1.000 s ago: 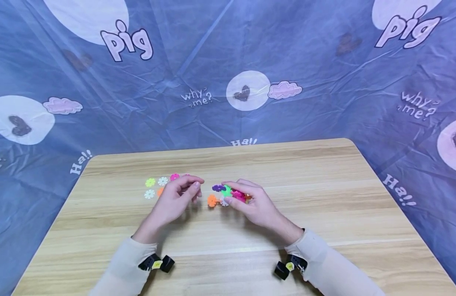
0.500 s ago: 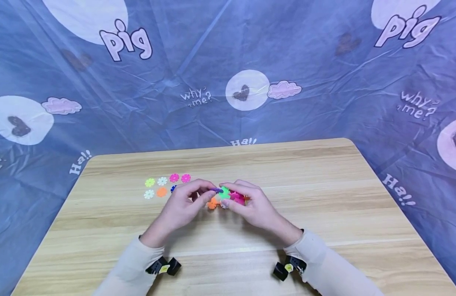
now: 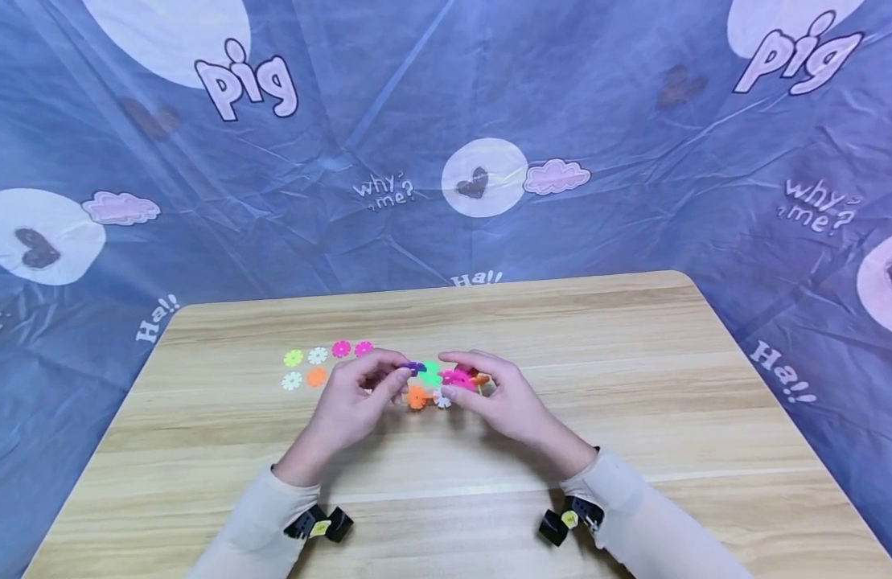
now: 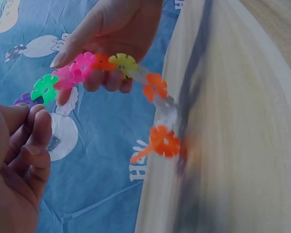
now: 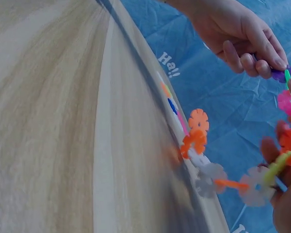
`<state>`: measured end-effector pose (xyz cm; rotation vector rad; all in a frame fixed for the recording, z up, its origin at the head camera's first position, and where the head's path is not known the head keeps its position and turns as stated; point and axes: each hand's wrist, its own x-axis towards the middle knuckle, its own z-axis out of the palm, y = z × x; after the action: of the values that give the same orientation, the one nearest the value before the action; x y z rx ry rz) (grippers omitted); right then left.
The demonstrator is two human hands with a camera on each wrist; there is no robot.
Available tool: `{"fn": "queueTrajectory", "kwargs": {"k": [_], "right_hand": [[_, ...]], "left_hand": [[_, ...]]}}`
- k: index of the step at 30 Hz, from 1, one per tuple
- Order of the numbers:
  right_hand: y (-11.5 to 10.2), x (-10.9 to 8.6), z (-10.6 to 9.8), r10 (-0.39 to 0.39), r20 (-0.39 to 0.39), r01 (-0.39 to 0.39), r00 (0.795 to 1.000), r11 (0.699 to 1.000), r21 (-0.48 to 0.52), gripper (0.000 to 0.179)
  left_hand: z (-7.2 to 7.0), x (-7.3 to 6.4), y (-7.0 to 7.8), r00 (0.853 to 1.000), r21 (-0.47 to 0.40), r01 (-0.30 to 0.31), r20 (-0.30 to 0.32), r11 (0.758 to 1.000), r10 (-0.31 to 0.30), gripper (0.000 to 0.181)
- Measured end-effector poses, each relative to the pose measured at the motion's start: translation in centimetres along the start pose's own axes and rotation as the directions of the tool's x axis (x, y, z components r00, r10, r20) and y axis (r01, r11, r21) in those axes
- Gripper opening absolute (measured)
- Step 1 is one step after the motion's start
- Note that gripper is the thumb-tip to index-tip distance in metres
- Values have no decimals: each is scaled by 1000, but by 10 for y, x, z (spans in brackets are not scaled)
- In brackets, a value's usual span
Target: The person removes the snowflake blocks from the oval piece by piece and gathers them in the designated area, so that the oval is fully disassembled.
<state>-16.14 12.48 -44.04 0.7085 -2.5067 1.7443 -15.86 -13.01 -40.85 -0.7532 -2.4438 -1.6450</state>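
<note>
My left hand (image 3: 362, 398) pinches a purple flower-shaped plastic disc (image 3: 417, 368) between thumb and fingers. That disc is at one end of a chain of interlocking discs (image 4: 122, 62), joined to a green disc (image 4: 45, 89). Curled about the chain's pink discs (image 3: 458, 378) is my right hand (image 3: 507, 398), its thumb in front and some fingers behind. From there the chain curves through orange, yellow and clear or white discs. Its far end, with an orange disc (image 4: 165, 141), hangs free of both hands. Fingers partly hide the purple disc.
Loose flower discs lie in rows on the wooden table (image 3: 446, 515) left of the hands, among them a yellow disc (image 3: 293, 358), a white disc (image 3: 291, 380) and an orange disc (image 3: 316, 376). My left hand covers part of them. A blue printed cloth (image 3: 308, 233) hangs behind.
My left hand has come right from near the loose discs and taken hold of the purple disc. Since half a second ago, the purple and green end has shifted slightly left, away from my right fingertips.
</note>
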Motion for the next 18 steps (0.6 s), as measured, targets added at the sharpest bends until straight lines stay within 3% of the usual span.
{"fn": "queueTrajectory", "kwargs": {"k": [4,12,18], "right_hand": [[-1,1,3,-44,-11,44,999,999,3,40],[-2,-1,5,-17,-53,18,998,1000,10,44],[-1,0,8,-53,-81,56,995,998,29,39]], "left_hand": [[4,0,1,999,-4,40,14,999,-39,9],[7,0,0,998,61,54,34,997,-56,9],[13,1,-2,1000,35,-7,11,999,7,9]]}}
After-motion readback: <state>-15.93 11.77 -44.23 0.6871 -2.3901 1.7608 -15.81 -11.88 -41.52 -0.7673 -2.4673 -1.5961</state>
